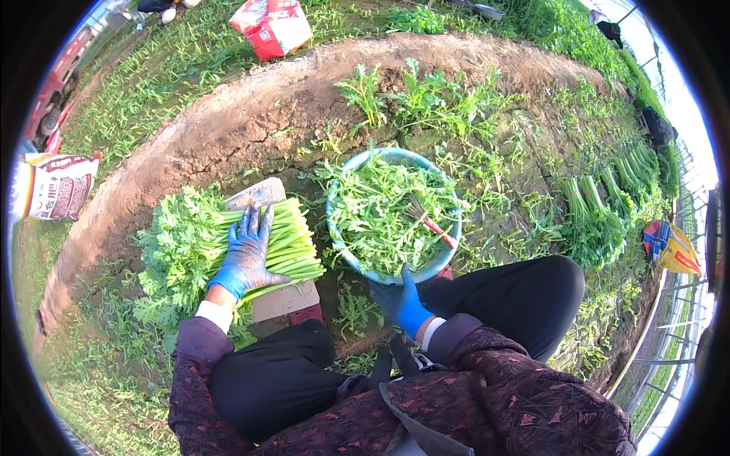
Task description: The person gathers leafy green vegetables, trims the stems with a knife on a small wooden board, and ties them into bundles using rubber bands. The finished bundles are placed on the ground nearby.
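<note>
My left hand (pixel 245 256), in a blue glove with dark stains, lies flat with spread fingers on a pile of leafy greens (pixel 291 239). The leaves point left and the pale cut stalks point right. Beneath the pile is a flat board (pixel 288 299). My right hand (pixel 402 302), gloved in blue, is at the near rim of a round blue-green basin (pixel 393 279). Its thumb lies over the rim and its fingers are outside, partly in shadow. Loose leaves (pixel 382 211) fill the basin. On them rests a red-handled tool (pixel 436 231) with a dark, bristle-like head.
Tied bundles of greens (pixel 593 222) lie at right, near a yellow and blue bag (pixel 673 248). A red and white bag (pixel 271 28) stands beyond a soil ridge (pixel 211 125). Another printed sack (pixel 60 185) is at left. Uncut plants (pixel 422 97) grow behind the basin.
</note>
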Demonstrator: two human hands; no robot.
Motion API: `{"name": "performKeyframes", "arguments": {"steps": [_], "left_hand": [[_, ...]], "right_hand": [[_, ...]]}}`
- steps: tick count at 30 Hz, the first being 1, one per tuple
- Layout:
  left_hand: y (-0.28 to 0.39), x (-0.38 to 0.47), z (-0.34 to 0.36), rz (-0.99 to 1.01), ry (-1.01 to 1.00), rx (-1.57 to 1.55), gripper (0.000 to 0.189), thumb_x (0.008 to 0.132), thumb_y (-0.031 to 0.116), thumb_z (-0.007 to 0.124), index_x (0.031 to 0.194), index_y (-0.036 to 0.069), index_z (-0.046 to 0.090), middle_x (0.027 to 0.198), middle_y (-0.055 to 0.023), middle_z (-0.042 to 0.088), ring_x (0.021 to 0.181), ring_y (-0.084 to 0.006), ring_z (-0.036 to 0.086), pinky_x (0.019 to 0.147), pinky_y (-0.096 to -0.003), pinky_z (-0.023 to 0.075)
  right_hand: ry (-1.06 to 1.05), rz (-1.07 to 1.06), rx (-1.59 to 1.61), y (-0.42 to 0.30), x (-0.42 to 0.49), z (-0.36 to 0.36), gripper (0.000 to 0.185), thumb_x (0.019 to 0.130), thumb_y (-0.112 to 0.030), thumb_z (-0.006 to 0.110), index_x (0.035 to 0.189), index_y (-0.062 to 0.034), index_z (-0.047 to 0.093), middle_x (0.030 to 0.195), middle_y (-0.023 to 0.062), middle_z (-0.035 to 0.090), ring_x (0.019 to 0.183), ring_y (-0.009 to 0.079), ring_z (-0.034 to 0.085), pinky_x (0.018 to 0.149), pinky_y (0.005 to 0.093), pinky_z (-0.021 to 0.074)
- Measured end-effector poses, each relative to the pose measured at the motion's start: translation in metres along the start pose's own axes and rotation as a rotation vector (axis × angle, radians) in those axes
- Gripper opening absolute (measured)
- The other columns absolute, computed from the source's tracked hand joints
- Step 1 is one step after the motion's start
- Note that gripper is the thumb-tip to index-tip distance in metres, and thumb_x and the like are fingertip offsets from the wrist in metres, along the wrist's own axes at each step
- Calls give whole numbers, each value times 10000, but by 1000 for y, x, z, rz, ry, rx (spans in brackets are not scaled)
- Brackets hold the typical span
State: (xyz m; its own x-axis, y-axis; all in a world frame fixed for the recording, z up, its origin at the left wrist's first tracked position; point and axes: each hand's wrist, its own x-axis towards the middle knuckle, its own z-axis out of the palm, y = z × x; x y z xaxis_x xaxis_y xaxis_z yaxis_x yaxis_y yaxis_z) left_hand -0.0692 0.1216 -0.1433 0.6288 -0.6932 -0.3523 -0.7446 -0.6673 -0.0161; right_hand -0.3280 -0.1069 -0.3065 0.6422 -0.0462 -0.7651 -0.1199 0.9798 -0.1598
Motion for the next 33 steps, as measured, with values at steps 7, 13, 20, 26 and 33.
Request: {"name": "performKeyframes", "arguments": {"steps": [7, 13, 20, 26, 33], "left_hand": [[4, -4, 4, -11, -9, 9, 1431, 511, 680, 768, 1524, 37, -13, 1557, -272, 93, 1455, -394, 100, 1112, -557, 156], [15, -7, 0, -3, -24, 105, 1551, 405, 752, 771, 1517, 25, -31, 1537, -287, 143, 1441, -404, 149, 1093, -567, 177], [12, -6, 1, 23, 7, 103, 1541, 397, 723, 793, 1524, 53, -17, 1521, -285, 189, 1418, -407, 192, 1079, -582, 201], [4, -4, 6, 23, 54, 82, 1468, 453, 681, 807, 1528, 76, 11, 1508, -257, 245, 1401, -388, 239, 1063, -573, 242], [4, -3, 1, -6, 29, 44, 1475, 453, 657, 824, 1530, 90, -10, 1525, -251, 210, 1418, -385, 209, 1063, -595, 237]], "right_hand": [[151, -64, 264, -20, 52, -12, 465, 889, -234, 596, 1256, 21, 466, 1225, 197, 554, 1121, 347, 534, 1011, 476, 420], [147, -114, 150, -58, 41, -24, 381, 833, -141, 611, 1150, 34, 490, 1088, 219, 591, 988, 392, 587, 917, 529, 471], [226, -442, 120, -107, 22, -39, 126, 832, -69, 600, 948, -46, 557, 894, 120, 587, 833, 299, 593, 805, 518, 523], [134, -478, 211, -173, 52, -48, 118, 878, -128, 580, 913, -15, 588, 874, 155, 643, 819, 323, 653, 784, 474, 568], [-83, -134, -339, -32, 37, 33, 512, 921, -460, 598, 1244, -70, 519, 1223, 103, 596, 1110, 243, 582, 874, 379, 469]]}}
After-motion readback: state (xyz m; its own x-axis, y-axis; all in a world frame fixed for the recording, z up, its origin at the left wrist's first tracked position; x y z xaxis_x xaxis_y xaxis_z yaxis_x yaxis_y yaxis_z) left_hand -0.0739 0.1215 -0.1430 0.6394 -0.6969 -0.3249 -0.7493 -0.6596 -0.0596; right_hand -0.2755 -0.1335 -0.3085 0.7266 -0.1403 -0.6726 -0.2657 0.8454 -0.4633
